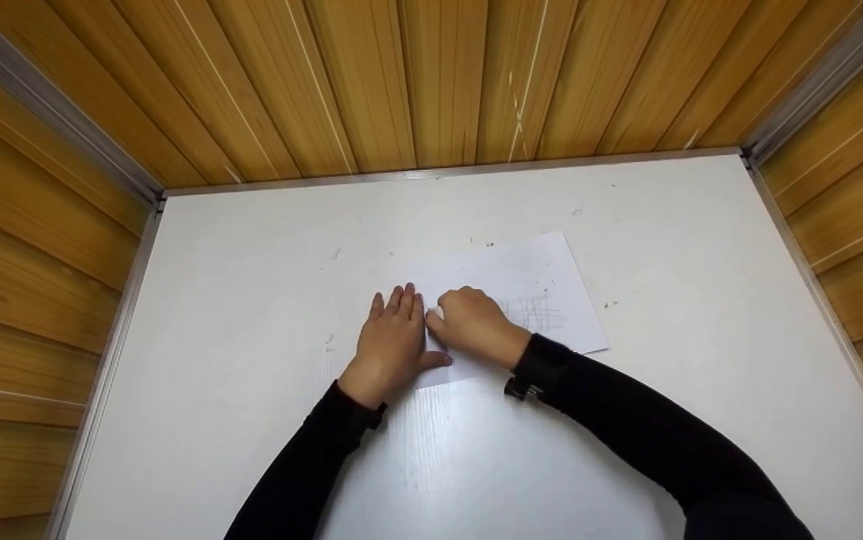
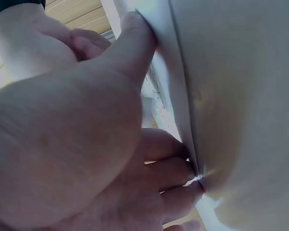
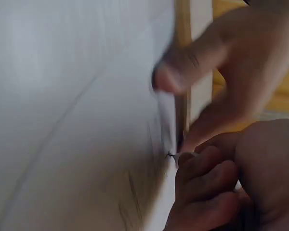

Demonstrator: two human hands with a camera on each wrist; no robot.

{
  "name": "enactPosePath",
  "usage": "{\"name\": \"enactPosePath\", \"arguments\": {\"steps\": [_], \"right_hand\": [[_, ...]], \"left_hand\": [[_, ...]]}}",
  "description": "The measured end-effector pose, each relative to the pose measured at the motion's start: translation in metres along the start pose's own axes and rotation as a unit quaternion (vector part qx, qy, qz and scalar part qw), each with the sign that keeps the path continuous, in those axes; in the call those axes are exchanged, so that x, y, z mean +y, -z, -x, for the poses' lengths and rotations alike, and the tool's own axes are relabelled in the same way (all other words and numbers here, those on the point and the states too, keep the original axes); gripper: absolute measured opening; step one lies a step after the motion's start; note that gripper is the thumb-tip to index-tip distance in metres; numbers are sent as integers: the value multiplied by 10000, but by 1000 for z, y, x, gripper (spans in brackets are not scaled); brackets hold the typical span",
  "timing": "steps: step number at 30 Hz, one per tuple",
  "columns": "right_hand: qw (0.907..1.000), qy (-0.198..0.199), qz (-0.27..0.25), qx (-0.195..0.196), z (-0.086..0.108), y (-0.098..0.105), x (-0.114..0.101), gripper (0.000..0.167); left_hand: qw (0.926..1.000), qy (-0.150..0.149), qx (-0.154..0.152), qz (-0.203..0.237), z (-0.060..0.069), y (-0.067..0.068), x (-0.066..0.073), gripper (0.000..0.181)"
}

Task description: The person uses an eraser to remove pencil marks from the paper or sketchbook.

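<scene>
A sheet of white paper [image 1: 578, 300] lies slightly turned on the white table, with crossing pencil lines [image 1: 535, 311] on its right half. My left hand [image 1: 389, 341] rests flat across the paper's left part, fingers straight and thumb spread towards the right. Just beside it, my right hand [image 1: 476, 322] curls its fingers round a small white eraser [image 1: 437, 310] and holds it against the sheet. Most of the eraser is hidden by the fingers. In the right wrist view its pale tip [image 3: 176, 157] shows under the fingertips, close to the paper.
Small dark crumbs [image 1: 490, 244] are scattered on the paper and the table [image 1: 251, 300] around it. Wood-patterned panels [image 1: 439, 82] wall the table at the back and both sides, with metal edging [image 1: 416, 174] along the table's rim.
</scene>
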State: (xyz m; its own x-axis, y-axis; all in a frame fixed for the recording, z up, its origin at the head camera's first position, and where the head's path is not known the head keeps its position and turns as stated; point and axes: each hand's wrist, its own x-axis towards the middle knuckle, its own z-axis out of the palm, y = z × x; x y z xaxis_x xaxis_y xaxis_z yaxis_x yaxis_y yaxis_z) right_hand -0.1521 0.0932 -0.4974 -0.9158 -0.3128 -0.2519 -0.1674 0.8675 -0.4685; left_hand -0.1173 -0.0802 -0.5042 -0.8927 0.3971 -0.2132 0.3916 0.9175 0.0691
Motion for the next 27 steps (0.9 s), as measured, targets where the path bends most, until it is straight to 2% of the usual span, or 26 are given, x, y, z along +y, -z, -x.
{"name": "enactPosePath", "arguments": {"steps": [4,8,10,14,18,22,24,27], "right_hand": [[9993,34,217,311,0,-4,8,34],[9984,-32,173,546,9,10,41,36],[9978,-243,59,619,16,21,65,37],[9930,-926,-58,727,33,46,112,42],[9896,-1249,-40,707,46,61,140,43],[9905,-1179,-2,714,49,60,138,42],[9914,-1106,-58,696,47,56,129,43],[9939,-903,-280,572,39,48,103,43]], "left_hand": [[10000,18,-5,4,0,-1,3,123],[9999,69,-85,2,-1,-2,3,124],[9998,95,-167,-7,-2,-2,2,125],[9995,159,-275,-68,-2,-1,0,126],[9993,220,-285,-88,-3,-2,0,126],[9994,205,-259,-113,-3,-4,1,126],[9995,185,-233,-126,-3,-4,2,126],[9996,154,-186,-142,-4,-4,3,126]]}}
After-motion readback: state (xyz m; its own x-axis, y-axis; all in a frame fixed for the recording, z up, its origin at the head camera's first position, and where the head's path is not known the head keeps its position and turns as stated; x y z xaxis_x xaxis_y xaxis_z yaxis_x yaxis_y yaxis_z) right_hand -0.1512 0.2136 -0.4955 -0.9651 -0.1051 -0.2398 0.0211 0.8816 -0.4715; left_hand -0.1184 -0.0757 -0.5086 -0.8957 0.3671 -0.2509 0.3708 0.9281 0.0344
